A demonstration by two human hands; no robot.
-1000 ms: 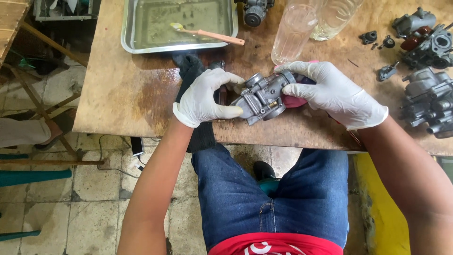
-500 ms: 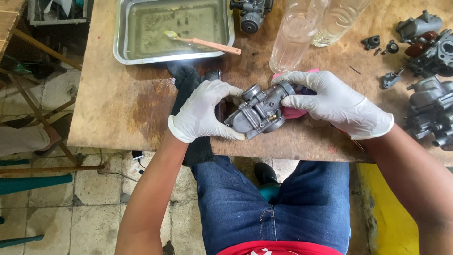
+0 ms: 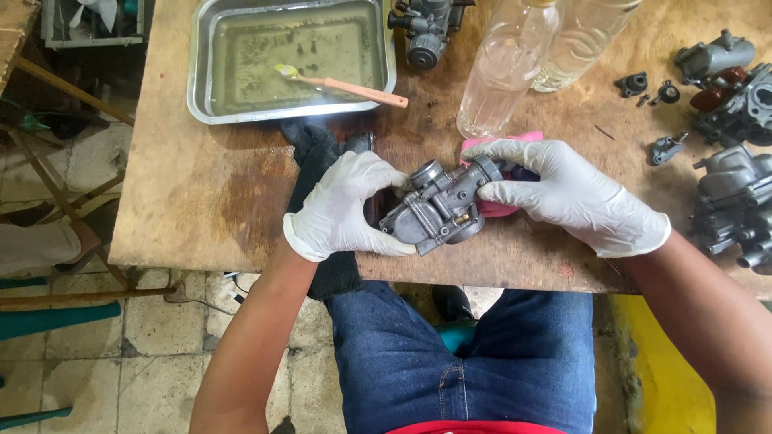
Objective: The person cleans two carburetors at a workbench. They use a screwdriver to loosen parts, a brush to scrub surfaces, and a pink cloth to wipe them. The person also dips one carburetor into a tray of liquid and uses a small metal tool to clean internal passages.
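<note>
Left hand (image 3: 347,206) and right hand (image 3: 572,195) both gripping a grey carburetor (image 3: 441,207), steel tray (image 3: 197,88) at eleven o'clock on the wooden counter (image 3: 201,201)

Even, soft daylight, fairly bright; no hard shadows. Glare on the liquid in the metal tray (image 3: 201,96), upper left. Sharp centre, slight wide-angle bending at frame edges.

White gloves on left hand (image 3: 347,207) and right hand (image 3: 572,194); blue jeans.
</note>
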